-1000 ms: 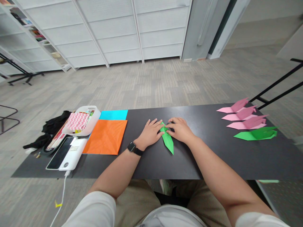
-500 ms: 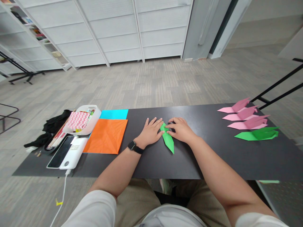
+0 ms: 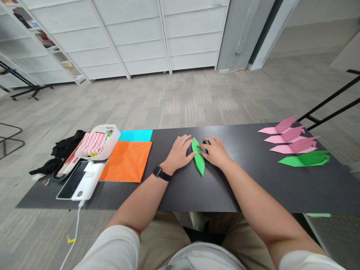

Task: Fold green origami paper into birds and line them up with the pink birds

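A long, pointed piece of green folded paper (image 3: 199, 164) lies on the dark table between my hands, its near tip angled slightly right. My left hand (image 3: 180, 150) rests flat at its left side with fingers stretched out, the thumb touching the paper's edge. From the right, my right hand (image 3: 216, 151) has its fingers curled, with thumb and index finger closed on the paper's middle. Under the fingertips, part of the fold is hidden. A black watch (image 3: 158, 171) is on my left wrist.
Three pink folded paper pieces (image 3: 289, 146) and a green one (image 3: 303, 159) stand at the table's right. Orange paper (image 3: 126, 161) overlaps blue paper (image 3: 136, 135) at left. Beside them are a white basket (image 3: 114, 140), a phone (image 3: 73, 180) and a cabled white device (image 3: 88, 182).
The green folded paper has shifted slightly away from me and looks narrower. My left hand has moved a little forward, and the right hand's fingers have closed in on the paper's middle.
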Available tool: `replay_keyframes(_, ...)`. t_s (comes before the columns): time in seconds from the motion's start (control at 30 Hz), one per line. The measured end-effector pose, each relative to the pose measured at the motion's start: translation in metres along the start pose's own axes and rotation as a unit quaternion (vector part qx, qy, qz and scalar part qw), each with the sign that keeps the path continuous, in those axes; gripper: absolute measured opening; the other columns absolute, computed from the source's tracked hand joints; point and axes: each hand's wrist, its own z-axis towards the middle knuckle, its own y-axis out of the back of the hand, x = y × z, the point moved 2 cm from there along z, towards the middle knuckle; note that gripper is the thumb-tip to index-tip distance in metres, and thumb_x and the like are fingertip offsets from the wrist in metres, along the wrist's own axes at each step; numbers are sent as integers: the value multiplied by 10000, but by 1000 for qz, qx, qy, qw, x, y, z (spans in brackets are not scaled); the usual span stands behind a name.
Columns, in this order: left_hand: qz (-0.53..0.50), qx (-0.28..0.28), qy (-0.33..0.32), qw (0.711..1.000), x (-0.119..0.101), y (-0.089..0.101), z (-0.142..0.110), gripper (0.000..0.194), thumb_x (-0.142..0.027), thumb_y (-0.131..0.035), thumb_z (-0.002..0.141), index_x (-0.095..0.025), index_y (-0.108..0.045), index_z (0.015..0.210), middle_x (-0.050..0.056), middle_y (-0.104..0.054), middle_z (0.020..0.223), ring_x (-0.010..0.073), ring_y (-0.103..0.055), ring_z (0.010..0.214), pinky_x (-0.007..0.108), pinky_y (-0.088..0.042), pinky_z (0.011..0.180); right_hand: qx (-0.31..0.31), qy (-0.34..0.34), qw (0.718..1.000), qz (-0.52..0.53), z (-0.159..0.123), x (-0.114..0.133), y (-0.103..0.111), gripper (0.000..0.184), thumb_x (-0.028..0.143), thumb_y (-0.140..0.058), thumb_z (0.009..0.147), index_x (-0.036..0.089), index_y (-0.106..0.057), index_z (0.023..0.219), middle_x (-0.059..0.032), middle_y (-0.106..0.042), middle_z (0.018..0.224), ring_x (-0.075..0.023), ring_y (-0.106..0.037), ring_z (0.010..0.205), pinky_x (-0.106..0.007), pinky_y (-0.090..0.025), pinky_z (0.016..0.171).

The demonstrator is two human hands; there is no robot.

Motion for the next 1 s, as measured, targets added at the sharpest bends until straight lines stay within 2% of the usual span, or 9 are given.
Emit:
replay_keyframes(0.07, -44, 28, -68, 996, -6, 5, 0, 385, -342, -564, 1034, -243, -628, 1401, 94, -580, 1566, 254, -489, 1516, 506, -282, 1362, -12, -12, 1000, -4, 1, -3, -2, 288, 348, -700, 978, 349, -806, 1246, -121, -630, 1380, -364, -530, 1308, -638, -354, 1166)
replay_keyframes(0.17, -74, 70, -108, 989, -10, 7, -1, 375, -201, -552, 979, -249, -652, 1338, 75, -657, 1466, 226, -571, 1433, 485, -315, 1352, -18, -14, 1000, 1, 3, -8, -4, 297, 350, -696, 978, 342, -805, 1255, -120, -630, 1383, -358, -535, 1298, -619, -359, 1163)
replay_keyframes(0.27, -68, 90, -94, 989, -10, 6, -1, 367, -205, -593, 952, -258, -659, 1310, 70, -691, 1411, 237, -612, 1376, 514, -330, 1339, -28, -5, 1000, 13, 5, -12, -5, 300, 345, -714, 961, 337, -807, 1246, -113, -630, 1389, -351, -534, 1304, -595, -378, 1149)
replay_keyframes(0.4, -62, 88, -90, 990, -7, 3, -1, 306, -261, -624, 983, -260, -665, 1286, 59, -710, 1376, 229, -633, 1343, 516, -327, 1335, -31, 14, 999, 25, 7, -14, -2, 238, 270, -681, 966, 313, -838, 1140, -95, -671, 1334, -319, -572, 1258, -536, -420, 1122)
replay_keyframes(0.5, -61, 85, -96, 990, -5, 0, 0, 281, -277, -610, 1016, -262, -664, 1291, 48, -717, 1363, 214, -636, 1336, 509, -314, 1342, -13, 27, 999, 35, 8, -17, 1, 328, 147, -597, 966, 305, -842, 1118, -76, -715, 1267, -284, -612, 1193, -491, -448, 1096)
replay_keyframes(0.63, -55, 84, -95, 990, -4, -4, 3, 245, -279, -548, 1061, -274, -687, 1262, 37, -730, 1340, 194, -646, 1312, 496, -330, 1333, 15, 65, 996, 58, 7, -19, 4, 468, 46, -565, 901, 311, -817, 1193, -54, -733, 1243, -253, -633, 1178, -446, -461, 1083)
replay_keyframes(0.8, -61, 61, -74, 994, -3, -6, 5, 249, -271, -484, 1087, -257, -715, 1180, 39, -763, 1233, 193, -695, 1198, 479, -384, 1304, 32, 96, 992, 77, 5, -19, 11, 435, 89, -620, 894, 329, -809, 1204, -48, -728, 1241, -251, -646, 1169, -439, -466, 1071)
replay_keyframes(0.93, -89, 30, -45, 995, -4, -2, 4, 245, -248, -487, 1065, -231, -721, 1133, 65, -762, 1171, 206, -712, 1123, 407, -544, 1137, 34, 98, 990, 93, 6, -15, 15, 277, 210, -707, 920, 329, -814, 1146, -43, -734, 1205, -256, -649, 1164, -445, -465, 1067)
replay_keyframes(1.0, -97, 26, -45, 994, -5, 0, 3, 213, -234, -519, 1039, -226, -721, 1108, 64, -761, 1151, 205, -712, 1107, 383, -563, 1092, 31, 98, 990, 95, 7, -13, 15, 221, 238, -720, 930, 314, -816, 1113, -45, -739, 1184, -255, -652, 1150, -442, -464, 1057)
